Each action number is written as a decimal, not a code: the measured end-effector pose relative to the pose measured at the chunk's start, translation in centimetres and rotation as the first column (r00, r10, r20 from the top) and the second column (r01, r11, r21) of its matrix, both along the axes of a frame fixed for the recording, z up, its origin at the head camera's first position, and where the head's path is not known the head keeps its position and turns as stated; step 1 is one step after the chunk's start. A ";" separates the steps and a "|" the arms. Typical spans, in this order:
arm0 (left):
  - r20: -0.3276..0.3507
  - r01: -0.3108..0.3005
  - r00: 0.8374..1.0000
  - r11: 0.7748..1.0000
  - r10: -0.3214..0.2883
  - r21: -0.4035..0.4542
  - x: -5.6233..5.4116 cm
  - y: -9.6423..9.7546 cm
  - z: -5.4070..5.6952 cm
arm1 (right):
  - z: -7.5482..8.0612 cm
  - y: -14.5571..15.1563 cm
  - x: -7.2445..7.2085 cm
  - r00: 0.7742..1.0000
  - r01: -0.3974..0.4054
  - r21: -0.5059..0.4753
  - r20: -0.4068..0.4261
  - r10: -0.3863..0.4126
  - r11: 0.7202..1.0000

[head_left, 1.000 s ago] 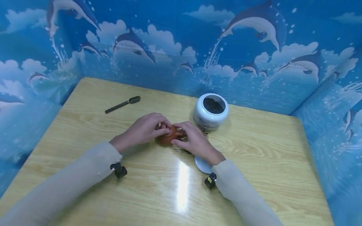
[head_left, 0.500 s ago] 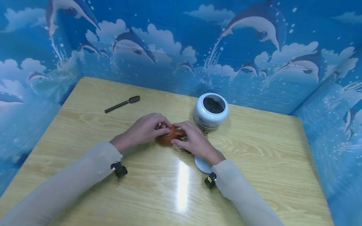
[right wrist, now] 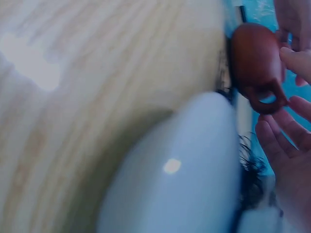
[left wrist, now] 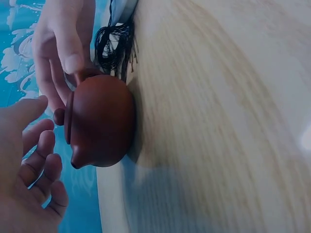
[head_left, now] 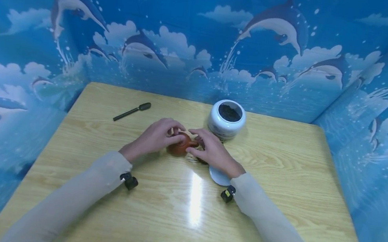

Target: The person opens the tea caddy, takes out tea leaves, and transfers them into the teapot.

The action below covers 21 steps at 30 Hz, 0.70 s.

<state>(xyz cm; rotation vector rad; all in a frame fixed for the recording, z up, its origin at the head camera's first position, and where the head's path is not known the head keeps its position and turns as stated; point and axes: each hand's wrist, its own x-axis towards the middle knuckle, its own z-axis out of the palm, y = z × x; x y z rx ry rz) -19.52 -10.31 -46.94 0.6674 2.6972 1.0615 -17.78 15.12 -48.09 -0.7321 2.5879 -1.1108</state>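
Observation:
A small reddish-brown clay teapot (head_left: 177, 149) stands on the table between the hands, its knobbed lid (left wrist: 68, 117) seated on top. The left hand (head_left: 157, 136) hovers over the lid side; in the left wrist view its relaxed fingers (left wrist: 46, 167) are apart from the knob and the spout. By the loop handle (right wrist: 268, 108) is the right hand (head_left: 215, 151). Its loosely extended fingertips are right at the handle, without curling round it. Beneath the right wrist lies a white round lid (head_left: 218, 177), which looms large in the right wrist view.
A white jar (head_left: 224, 129) full of dark leafy bits stands behind the right hand. Left of it, a dark long-handled scoop (head_left: 132, 111) lies on the table (head_left: 156, 211). Dark tasselled cord (left wrist: 116, 46) lies beside the teapot handle. Dolphin-print curtains (head_left: 189, 30) surround the table.
Both hands have loosened from the teapot. The left fingers have lifted off its lid, and the right hand has shifted slightly right, exposing the handle. The teapot stays in place.

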 end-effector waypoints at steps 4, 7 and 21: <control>-0.001 -0.029 1.000 0.998 0.029 0.053 -0.5 0.1 0.3 | 1.0 1.1 0.4 1.000 0.029 -0.025 -0.006 -0.029 0.999; 0.012 -0.037 0.999 0.995 0.036 0.090 -1.1 0.3 0.5 | 1.4 2.1 0.7 0.999 0.050 -0.051 0.003 -0.050 0.997; 0.022 -0.004 1.000 0.994 0.002 0.109 -4.2 3.6 1.2 | 0.6 7.1 3.1 0.990 0.114 -0.062 -0.074 -0.118 0.992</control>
